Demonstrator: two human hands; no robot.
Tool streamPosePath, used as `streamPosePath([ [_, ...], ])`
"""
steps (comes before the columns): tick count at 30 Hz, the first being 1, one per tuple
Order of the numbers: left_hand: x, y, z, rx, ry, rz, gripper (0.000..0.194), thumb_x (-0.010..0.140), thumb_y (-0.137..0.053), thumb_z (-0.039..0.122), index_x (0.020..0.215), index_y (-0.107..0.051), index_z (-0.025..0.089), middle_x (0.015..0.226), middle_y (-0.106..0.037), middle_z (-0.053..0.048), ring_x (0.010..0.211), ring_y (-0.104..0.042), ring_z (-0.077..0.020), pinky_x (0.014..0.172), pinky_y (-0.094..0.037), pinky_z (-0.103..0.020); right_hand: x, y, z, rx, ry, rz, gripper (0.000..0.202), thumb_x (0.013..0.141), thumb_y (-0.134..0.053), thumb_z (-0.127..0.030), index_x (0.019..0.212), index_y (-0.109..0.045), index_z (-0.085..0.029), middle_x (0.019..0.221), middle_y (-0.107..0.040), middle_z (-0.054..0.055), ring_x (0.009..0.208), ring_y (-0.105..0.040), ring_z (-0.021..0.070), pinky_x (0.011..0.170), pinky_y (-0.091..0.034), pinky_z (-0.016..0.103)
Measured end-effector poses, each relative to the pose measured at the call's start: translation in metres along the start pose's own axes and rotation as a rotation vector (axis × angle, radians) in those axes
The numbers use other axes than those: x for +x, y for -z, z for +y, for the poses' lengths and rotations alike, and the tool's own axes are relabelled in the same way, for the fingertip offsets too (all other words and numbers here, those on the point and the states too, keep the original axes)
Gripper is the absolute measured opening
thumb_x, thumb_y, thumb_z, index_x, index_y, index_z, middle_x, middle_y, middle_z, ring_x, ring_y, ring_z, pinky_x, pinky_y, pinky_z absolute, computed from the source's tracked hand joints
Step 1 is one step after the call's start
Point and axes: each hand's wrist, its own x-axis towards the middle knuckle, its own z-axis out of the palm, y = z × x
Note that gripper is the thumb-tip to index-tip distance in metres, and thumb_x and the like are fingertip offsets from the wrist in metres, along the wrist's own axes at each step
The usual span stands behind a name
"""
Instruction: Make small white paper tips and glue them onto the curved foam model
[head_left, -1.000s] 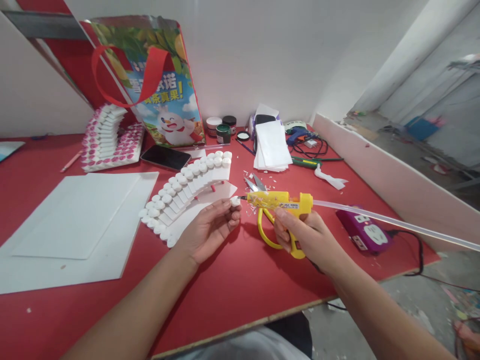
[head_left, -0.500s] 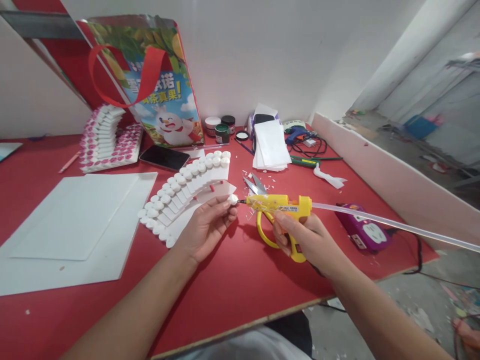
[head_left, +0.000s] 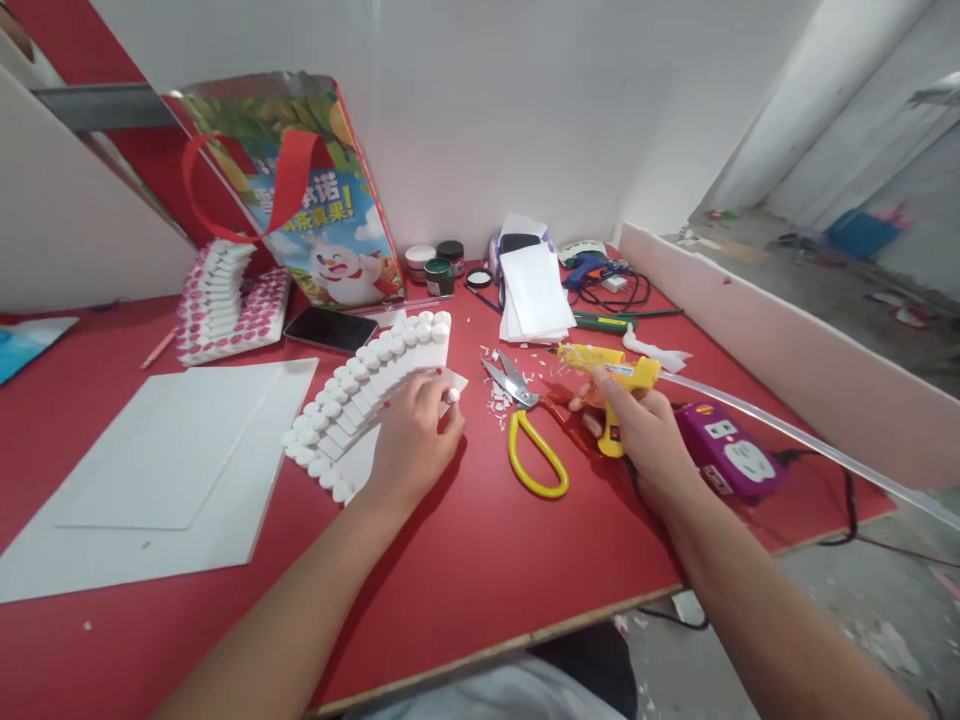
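My left hand (head_left: 416, 430) is over the right part of a curved white piece (head_left: 358, 400) edged with rows of round white pads. Its fingers pinch a small white round pad (head_left: 451, 396) close to the piece's surface. In my right hand (head_left: 637, 425) is a yellow glue gun (head_left: 611, 368), its nozzle pointing left and a long clear glue stick (head_left: 780, 430) running out of its back. Scissors (head_left: 536, 400) with yellow and red handles lie between my hands, partly behind the right one, beside white scraps (head_left: 501, 397).
White boards (head_left: 172, 450) lie at left. Behind are a phone (head_left: 330, 329), a colourful bag (head_left: 322, 200), a pink-and-white piece (head_left: 225, 310), paint jars (head_left: 439, 275) and stacked white cards (head_left: 534, 290). A purple power socket (head_left: 727, 450) sits at right.
My left hand has moved left with the white pad, turning palm down over the curved piece. The glue gun has moved right and up, away from the pad, uncovering the scissors.
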Motion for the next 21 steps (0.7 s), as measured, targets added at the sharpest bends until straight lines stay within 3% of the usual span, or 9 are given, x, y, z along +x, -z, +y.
streamPosePath([
  [6, 0.005, -0.005, 0.0, 0.132, -0.081, -0.056, 0.016, 0.092, -0.052, 0.014, 0.1, -0.064, 0.02, 0.097, -0.064, -0.011, 0.096, -0.062, -0.0291, 0.089, -0.045, -0.04, 0.004, 0.004, 0.006, -0.155, 0.111, 0.149, 0.053, 0.08, -0.07, -0.067, 0.063, -0.056, -0.018, 0.055, -0.047, -0.002, 0.053, -0.038, 0.0107, 0.049, -0.03, 0.026],
  [11, 0.002, -0.003, 0.003, 0.123, -0.109, -0.036, 0.016, 0.094, -0.052, 0.016, 0.101, -0.065, 0.02, 0.099, -0.064, -0.012, 0.099, -0.063, -0.0298, 0.09, -0.046, -0.041, 0.011, 0.022, 0.007, -0.423, 0.199, 0.194, 0.049, 0.086, -0.064, -0.062, 0.064, -0.056, -0.019, 0.059, -0.052, 0.0, 0.062, -0.047, 0.0154, 0.058, -0.036, 0.029],
  [15, -0.001, 0.002, 0.007, 0.035, -0.105, -0.017, 0.015, 0.092, -0.054, 0.016, 0.101, -0.065, 0.021, 0.099, -0.065, -0.01, 0.089, -0.062, -0.0255, 0.085, -0.048, -0.038, 0.013, 0.03, 0.011, -0.542, 0.218, 0.186, 0.052, 0.089, -0.059, -0.065, 0.062, -0.052, -0.021, 0.057, -0.049, 0.0, 0.062, -0.048, 0.0172, 0.059, -0.035, 0.03],
  [21, -0.001, 0.014, 0.013, -0.107, -0.094, -0.003, 0.01, 0.091, -0.057, 0.016, 0.095, -0.064, 0.021, 0.092, -0.063, -0.006, 0.077, -0.058, -0.0194, 0.079, -0.048, -0.034, 0.014, 0.029, 0.018, -0.775, 0.174, 0.177, 0.056, 0.093, -0.054, -0.061, 0.055, -0.032, -0.026, 0.048, -0.036, -0.002, 0.049, -0.034, 0.0132, 0.051, -0.024, 0.031],
])
